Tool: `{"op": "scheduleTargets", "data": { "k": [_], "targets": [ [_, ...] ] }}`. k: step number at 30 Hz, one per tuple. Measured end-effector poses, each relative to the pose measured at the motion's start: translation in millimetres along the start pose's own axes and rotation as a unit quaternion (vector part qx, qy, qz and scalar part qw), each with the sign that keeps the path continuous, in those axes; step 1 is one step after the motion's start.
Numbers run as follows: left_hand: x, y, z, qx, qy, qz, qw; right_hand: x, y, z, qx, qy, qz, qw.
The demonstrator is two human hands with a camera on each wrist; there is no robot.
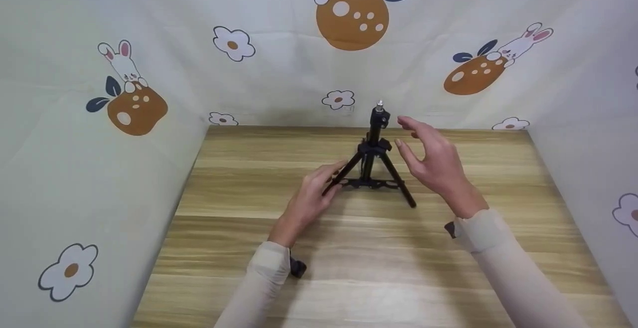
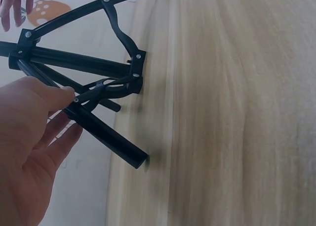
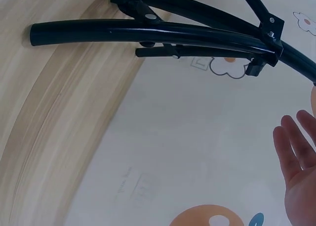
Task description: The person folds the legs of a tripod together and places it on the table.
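Tripod stands between both hands, the left pinching one leg.

- A long off-white sleeve of soft, thin-looking cloth covers the left forearm, plain on its visible surface, with shallow creases.
- The left sleeve ends in a pale, bunched cloth cuff just behind the wrist.
- Beside that cuff, on its inner side, sits a small, black, rounded piece; its finer details are too small to tell.
- A matching off-white right sleeve covers the right forearm, smooth along its length.
- Its loose, folded pale cuff looks broad, with a soft crease along its back edge.
- A small, dark, angular piece peeks out from this cuff's inner side, partly hidden by the cloth.
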State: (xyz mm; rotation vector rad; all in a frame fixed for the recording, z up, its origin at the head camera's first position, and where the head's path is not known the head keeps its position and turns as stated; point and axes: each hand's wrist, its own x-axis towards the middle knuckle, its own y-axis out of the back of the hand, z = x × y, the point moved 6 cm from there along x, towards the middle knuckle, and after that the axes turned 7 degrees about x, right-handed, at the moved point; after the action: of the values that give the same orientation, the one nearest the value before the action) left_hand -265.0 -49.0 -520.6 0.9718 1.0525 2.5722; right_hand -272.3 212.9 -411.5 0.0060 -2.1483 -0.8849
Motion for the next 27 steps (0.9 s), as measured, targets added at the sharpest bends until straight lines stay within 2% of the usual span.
{"op": "scheduleTargets", "data": {
  "k": [7,15,27],
  "targets": [
    [-2.5,-3.4,-2.0,0.001,-0.002,0.004,1.0,4,-3,-6,0.05,-0.001,0.017,0.999],
    [-4.2,-5.3,-3.1,0.0,0.006,-0.001,1.0,11,-5,-13,0.116,-0.013,0.049,0.992],
    [-5.8,-6.1,-2.9,0.0,0.016,0.0,0.9999,22,-10,-20,0.17,0.0,0.052,0.984]
  ]
}}
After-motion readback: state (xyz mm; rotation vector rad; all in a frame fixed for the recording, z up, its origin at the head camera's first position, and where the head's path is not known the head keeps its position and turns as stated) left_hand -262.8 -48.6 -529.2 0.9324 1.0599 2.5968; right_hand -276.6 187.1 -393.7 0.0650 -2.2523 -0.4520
